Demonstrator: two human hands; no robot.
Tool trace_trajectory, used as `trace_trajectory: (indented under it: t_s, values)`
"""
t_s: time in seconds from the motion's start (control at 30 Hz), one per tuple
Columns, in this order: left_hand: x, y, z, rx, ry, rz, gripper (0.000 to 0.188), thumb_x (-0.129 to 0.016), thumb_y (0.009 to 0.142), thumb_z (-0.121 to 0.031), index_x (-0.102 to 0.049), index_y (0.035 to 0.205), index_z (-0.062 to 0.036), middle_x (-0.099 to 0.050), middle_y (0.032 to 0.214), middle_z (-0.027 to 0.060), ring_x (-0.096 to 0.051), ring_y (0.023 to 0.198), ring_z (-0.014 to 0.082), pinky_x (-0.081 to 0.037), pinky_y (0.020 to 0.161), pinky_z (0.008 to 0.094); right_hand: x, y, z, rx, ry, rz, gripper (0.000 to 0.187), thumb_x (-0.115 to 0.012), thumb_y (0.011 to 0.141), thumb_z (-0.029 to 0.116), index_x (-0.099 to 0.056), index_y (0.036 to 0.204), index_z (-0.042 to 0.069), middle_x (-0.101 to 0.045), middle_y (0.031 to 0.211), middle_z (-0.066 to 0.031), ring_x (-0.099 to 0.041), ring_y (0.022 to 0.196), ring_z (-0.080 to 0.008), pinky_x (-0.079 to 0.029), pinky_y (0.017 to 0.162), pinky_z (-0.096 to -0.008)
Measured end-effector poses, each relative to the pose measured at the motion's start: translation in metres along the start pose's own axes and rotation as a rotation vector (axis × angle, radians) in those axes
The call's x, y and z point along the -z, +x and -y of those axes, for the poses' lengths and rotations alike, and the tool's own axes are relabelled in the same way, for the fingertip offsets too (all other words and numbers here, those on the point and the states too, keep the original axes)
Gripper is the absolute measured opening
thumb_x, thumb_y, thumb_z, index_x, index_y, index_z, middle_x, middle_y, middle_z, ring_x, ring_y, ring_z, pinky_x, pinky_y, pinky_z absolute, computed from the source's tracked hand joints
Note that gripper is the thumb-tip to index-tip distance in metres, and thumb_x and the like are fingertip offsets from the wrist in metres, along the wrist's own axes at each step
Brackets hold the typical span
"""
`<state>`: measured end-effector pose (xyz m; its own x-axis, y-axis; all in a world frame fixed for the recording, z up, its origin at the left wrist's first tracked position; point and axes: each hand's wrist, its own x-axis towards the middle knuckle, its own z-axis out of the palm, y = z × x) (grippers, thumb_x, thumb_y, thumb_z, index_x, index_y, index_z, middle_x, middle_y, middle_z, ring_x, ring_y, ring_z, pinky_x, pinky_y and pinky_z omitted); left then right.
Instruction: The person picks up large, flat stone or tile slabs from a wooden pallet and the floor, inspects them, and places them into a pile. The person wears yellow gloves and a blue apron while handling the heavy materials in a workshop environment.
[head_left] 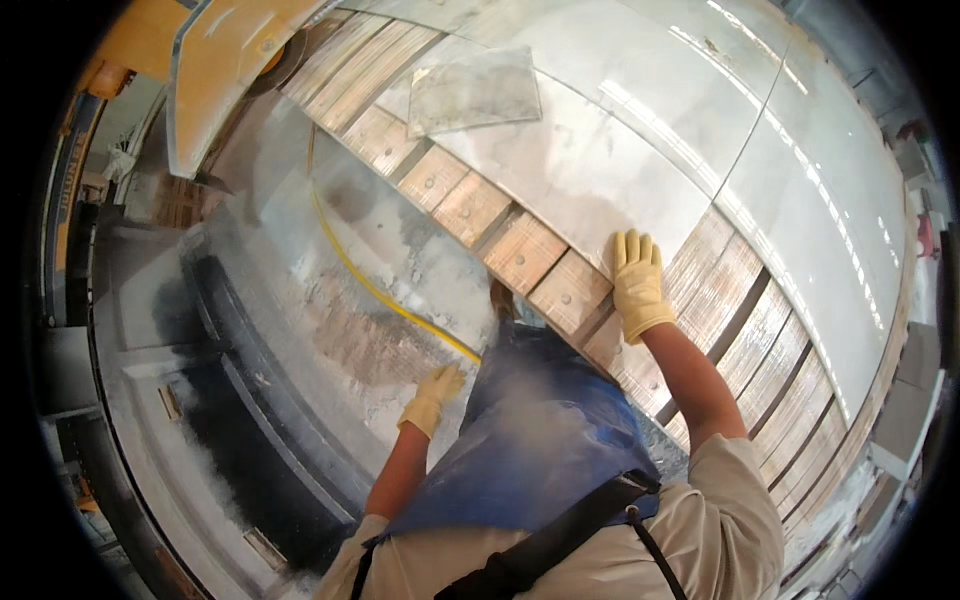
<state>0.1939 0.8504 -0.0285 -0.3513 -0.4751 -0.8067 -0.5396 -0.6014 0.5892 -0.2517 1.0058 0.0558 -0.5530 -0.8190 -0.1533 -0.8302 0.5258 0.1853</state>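
My right hand (638,285), in a pale yellow glove, lies with its fingers stretched out at the near edge of a whitish, dusty slab (570,160). Its palm is over the wooden slats (525,250) that bear the slab. Below the table's edge at the left hangs my left hand (432,398), gloved the same way, its fingers loosely apart and nothing visible in them. Close above that hand a yellow hose (385,295) runs along the floor toward my blue apron (540,420). A smaller rectangular piece (475,92) lies on the slab's far left part.
An orange machine with a clear guard (205,90) and a round disc (280,62) stands at the upper left. Larger glossy grey slabs (820,170) cover the table's far side. Dusty wet floor and a dark sunken channel (240,410) lie at the left.
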Motion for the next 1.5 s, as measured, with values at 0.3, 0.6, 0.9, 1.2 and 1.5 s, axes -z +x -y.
trace_trajectory:
  t_s: [0.3,0.6,0.9,1.2,1.5]
  values:
    - [-0.038,0.07,-0.264,-0.25,0.053,0.39,0.045,-0.057,0.102,-0.033,-0.06,0.129,0.0025,-0.069,0.119,0.0176,-0.068,0.108,0.0253,-0.054,0.094,0.0354,-0.035,0.012,0.009,-0.081,-0.065,0.067,0.076,-0.053,0.092,0.017,-0.019,0.155,-0.009,-0.028,0.158,-0.0306,-0.024,0.146,-0.0501,-0.017,0.122,-0.055]
    - [-0.025,0.172,-0.372,-0.025,-0.246,0.487,0.057,-0.064,0.096,-0.043,-0.055,0.132,0.0008,-0.063,0.126,0.0214,-0.063,0.116,0.0309,-0.052,0.1,0.0423,0.039,-0.003,0.056,-0.01,0.03,0.216,0.063,-0.045,0.095,0.011,-0.026,0.15,-0.013,-0.029,0.155,-0.0357,-0.025,0.143,-0.0576,-0.019,0.119,-0.0636]
    - [-0.038,0.214,-0.399,-0.164,-0.705,0.64,0.05,-0.057,0.098,-0.012,-0.044,0.145,-0.0005,-0.054,0.141,0.0177,-0.056,0.126,0.0314,-0.047,0.107,0.0437,0.085,-0.017,0.11,-0.019,0.096,0.227,0.062,-0.043,0.096,0.012,-0.026,0.149,-0.015,-0.029,0.155,-0.0363,-0.027,0.142,-0.0584,-0.025,0.116,-0.0647]
    - [-0.08,0.084,-0.37,-0.292,-0.108,0.285,0.041,-0.068,0.092,-0.017,-0.062,0.123,0.0094,-0.069,0.115,0.0135,-0.069,0.1,0.0224,-0.056,0.083,0.0334,0.136,-0.157,0.07,0.045,0.286,0.234,0.069,-0.054,0.085,0.002,-0.031,0.147,-0.017,-0.044,0.146,-0.0361,-0.045,0.136,-0.0497,-0.044,0.107,-0.05]
    - [-0.17,-0.087,-0.307,-0.016,-0.079,0.508,0.051,-0.067,0.093,-0.026,-0.057,0.128,0.0097,-0.067,0.116,0.0185,-0.068,0.107,0.0244,-0.056,0.09,0.0346,0.155,-0.329,-0.021,-0.086,0.556,0.152,0.082,-0.057,0.066,-0.013,-0.038,0.145,-0.007,-0.053,0.138,-0.0294,-0.057,0.123,-0.0455,-0.05,0.1,-0.0482]
